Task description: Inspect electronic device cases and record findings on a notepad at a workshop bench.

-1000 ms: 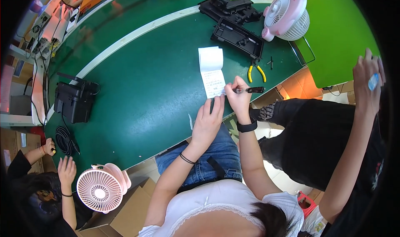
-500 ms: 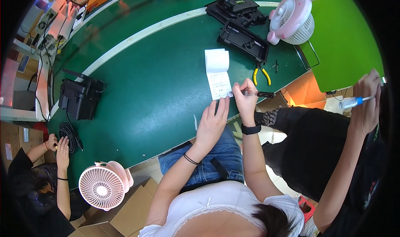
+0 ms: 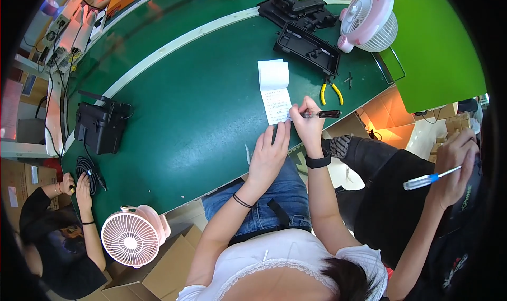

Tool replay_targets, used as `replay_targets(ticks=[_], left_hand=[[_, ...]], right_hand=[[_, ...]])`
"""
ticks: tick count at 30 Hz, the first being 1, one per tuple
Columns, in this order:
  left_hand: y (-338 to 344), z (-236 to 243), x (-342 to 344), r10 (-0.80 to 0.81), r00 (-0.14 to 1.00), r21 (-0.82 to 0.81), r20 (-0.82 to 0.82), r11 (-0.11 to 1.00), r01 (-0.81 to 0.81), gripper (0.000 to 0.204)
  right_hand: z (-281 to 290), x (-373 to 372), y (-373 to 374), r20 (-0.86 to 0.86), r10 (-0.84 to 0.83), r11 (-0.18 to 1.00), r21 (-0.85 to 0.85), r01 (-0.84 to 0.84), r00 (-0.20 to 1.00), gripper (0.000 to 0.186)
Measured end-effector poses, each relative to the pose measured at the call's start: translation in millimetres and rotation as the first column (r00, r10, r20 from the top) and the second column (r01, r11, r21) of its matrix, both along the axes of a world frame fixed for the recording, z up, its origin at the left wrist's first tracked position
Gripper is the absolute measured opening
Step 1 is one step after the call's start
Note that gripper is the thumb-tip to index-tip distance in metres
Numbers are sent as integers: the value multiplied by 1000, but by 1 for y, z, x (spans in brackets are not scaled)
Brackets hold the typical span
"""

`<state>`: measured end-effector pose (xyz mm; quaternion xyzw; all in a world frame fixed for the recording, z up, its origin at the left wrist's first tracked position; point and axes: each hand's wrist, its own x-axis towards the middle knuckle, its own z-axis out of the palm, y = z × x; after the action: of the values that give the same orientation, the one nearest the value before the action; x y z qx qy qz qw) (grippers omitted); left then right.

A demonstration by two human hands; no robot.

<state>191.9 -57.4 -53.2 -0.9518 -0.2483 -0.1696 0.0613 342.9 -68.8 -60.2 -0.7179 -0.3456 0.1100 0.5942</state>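
Observation:
A small notepad (image 3: 275, 78) lies on the green table with its top sheet folded back. Handwriting covers its lower page. My right hand (image 3: 307, 122) is closed around a dark pen (image 3: 328, 114), with the tip at the page's lower right edge. Fingers stretched out, my left hand (image 3: 270, 155) rests flat with its fingertips on the bottom edge of the page and holds nothing. To the right of the pad, yellow-handled pliers (image 3: 331, 93) lie on the table.
Black plastic cases (image 3: 307, 47) and a pink fan (image 3: 367, 18) stand at the far right. At left are a black box (image 3: 100, 125), a coiled cable (image 3: 91, 174) under a co-worker's hands and another pink fan (image 3: 131, 240). Another co-worker's hand at right holds a screwdriver (image 3: 422, 182).
My right hand and the pen have shifted slightly left along the page. My left hand stays put. The co-worker's screwdriver at right has moved down and left.

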Motion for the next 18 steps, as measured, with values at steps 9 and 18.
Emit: replay_targets(ticks=[9, 18], left_hand=[[0, 2, 0, 4, 1000, 6, -9, 1000, -4, 60], [0, 0, -1, 17, 1000, 17, -3, 1000, -17, 58]], right_hand=[[-3, 2, 0, -16, -18, 998, 66, 19, 1000, 30], [-4, 2, -2, -161, -10, 976, 212, 45, 987, 32]])
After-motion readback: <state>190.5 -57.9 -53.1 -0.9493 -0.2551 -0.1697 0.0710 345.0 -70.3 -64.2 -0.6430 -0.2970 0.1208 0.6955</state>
